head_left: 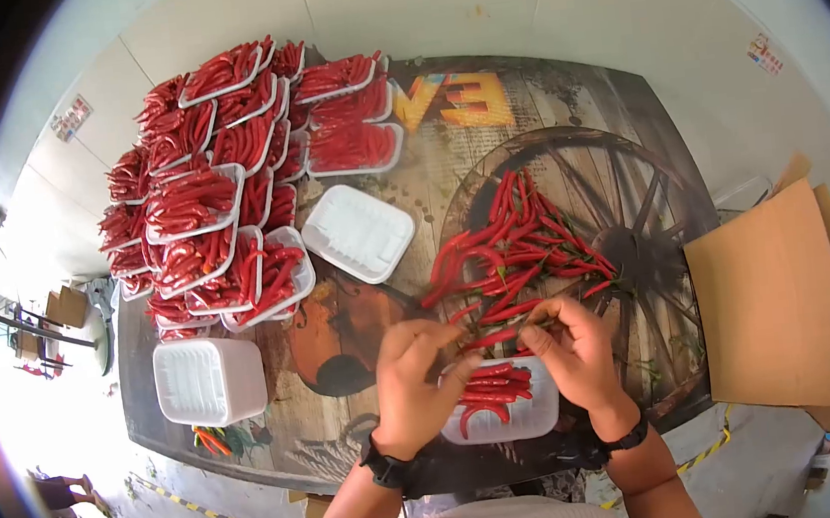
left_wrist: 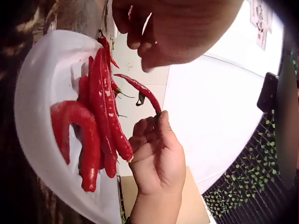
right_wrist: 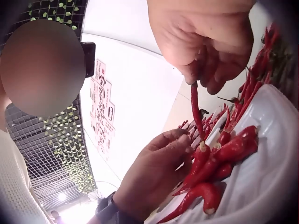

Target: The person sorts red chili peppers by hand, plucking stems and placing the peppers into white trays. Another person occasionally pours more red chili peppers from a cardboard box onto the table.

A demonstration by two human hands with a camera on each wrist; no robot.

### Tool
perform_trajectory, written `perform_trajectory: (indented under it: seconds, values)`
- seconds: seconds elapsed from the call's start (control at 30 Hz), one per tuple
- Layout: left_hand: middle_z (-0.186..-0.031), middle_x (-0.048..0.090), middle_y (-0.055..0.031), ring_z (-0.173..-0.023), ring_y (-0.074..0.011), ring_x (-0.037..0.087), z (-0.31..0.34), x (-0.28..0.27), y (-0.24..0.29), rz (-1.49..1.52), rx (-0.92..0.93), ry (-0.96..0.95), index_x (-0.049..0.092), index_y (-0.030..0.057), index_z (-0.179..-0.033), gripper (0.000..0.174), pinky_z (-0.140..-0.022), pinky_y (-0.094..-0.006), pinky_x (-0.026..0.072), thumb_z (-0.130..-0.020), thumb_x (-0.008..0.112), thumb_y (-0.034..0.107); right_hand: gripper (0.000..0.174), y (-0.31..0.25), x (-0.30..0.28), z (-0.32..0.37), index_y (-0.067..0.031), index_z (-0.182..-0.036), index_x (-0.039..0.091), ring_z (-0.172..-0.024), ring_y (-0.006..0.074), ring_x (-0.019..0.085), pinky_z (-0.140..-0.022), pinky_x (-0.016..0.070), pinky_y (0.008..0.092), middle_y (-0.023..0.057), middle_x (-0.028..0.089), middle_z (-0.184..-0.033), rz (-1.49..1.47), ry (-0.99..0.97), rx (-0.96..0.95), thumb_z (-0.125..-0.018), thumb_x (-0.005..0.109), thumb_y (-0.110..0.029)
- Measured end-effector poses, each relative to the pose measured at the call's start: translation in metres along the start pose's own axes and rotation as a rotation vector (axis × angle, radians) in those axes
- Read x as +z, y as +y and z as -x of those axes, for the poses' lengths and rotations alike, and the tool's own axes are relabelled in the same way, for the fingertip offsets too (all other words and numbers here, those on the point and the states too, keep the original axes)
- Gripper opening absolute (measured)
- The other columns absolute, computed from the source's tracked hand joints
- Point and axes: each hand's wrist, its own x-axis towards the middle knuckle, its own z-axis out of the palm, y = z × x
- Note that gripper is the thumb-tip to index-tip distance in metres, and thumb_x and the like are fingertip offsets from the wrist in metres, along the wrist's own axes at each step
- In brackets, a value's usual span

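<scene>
Two hands meet above a white tray (head_left: 543,420) at the near edge of the table (head_left: 575,102). In the head view the fingers crowd the held chili (left_wrist: 145,91), so its ends are hard to read; the left wrist view shows the right hand (head_left: 580,363) pinching it at one end between thumb and fingertips, the other end free. The left hand (head_left: 415,384) has bent fingers just beside it; whether they hold anything I cannot tell. Both wrist views show a dark scrap (left_wrist: 140,98) by the held chili, which the head view does not.

The left wrist view also brings out a hooked chili (left_wrist: 88,144) in the tray, beside straighter ones. Only the head view takes in the loose chili pile (head_left: 519,249) beyond the hands, the filled trays (head_left: 192,203) far left, a bare tray (head_left: 360,232) to their right, the tray stack (head_left: 247,380) near left and the cardboard box (head_left: 768,295) at right. Only the wrist views show leafy mesh (right_wrist: 70,154).
</scene>
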Motion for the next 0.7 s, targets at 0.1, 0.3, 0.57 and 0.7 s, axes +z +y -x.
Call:
perform_trajectory:
  seconds: [0.1, 0.3, 0.57, 0.7]
  values:
    - [-0.094, 0.065, -0.0098, -0.087, -0.0283, 0.062, 0.002, 0.004, -0.002, 0.04, 0.107, -0.12, 0.07, 0.0038, -0.097, 0.026, -0.076, -0.0369, 0.0491, -0.074, 0.082, 0.008, 0.018, -0.003, 0.005, 0.002, 0.0009, -0.104, 0.061, -0.082, 0.0056, 0.058, -0.071, 0.0488, 0.0222, 0.0008, 0.063, -0.091, -0.024, -0.05, 0.013, -0.095, 0.07, -0.011]
    - [-0.09, 0.066, -0.0103, -0.087, -0.0287, 0.062, 0.004, 0.006, -0.003, 0.077, 0.077, -0.119, 0.07, 0.0031, -0.096, 0.025, -0.077, -0.0373, 0.0488, -0.074, 0.081, 0.005, 0.018, -0.002, 0.005, 0.001, 0.001, -0.108, 0.061, -0.086, 0.0064, 0.059, -0.075, 0.0496, 0.0231, 0.0023, 0.063, -0.093, -0.032, -0.121, 0.037, -0.097, 0.067, -0.013]
    - [-0.094, 0.066, -0.0106, -0.088, -0.028, 0.063, 0.005, 0.005, -0.005, 0.125, 0.027, -0.15, 0.071, 0.0024, -0.098, 0.024, -0.076, -0.036, 0.0503, -0.075, 0.079, 0.003, 0.014, -0.006, 0.002, -0.001, -0.0023, -0.104, 0.057, -0.069, 0.0064, 0.054, -0.06, 0.0436, 0.0219, 0.0017, 0.06, -0.082, -0.264, -0.26, 0.221, -0.102, 0.059, -0.015]
    - [-0.095, 0.066, -0.0113, -0.09, -0.0278, 0.064, 0.007, 0.007, -0.006, 0.232, -0.039, -0.195, 0.071, 0.002, -0.099, 0.023, -0.077, -0.0353, 0.0518, -0.076, 0.077, 0.001, 0.016, 0.0, -0.002, -0.004, -0.0028, -0.105, 0.057, -0.068, 0.0071, 0.054, -0.06, 0.0432, 0.0226, 0.002, 0.061, -0.081, -0.465, -0.308, 0.326, -0.102, 0.06, -0.019]
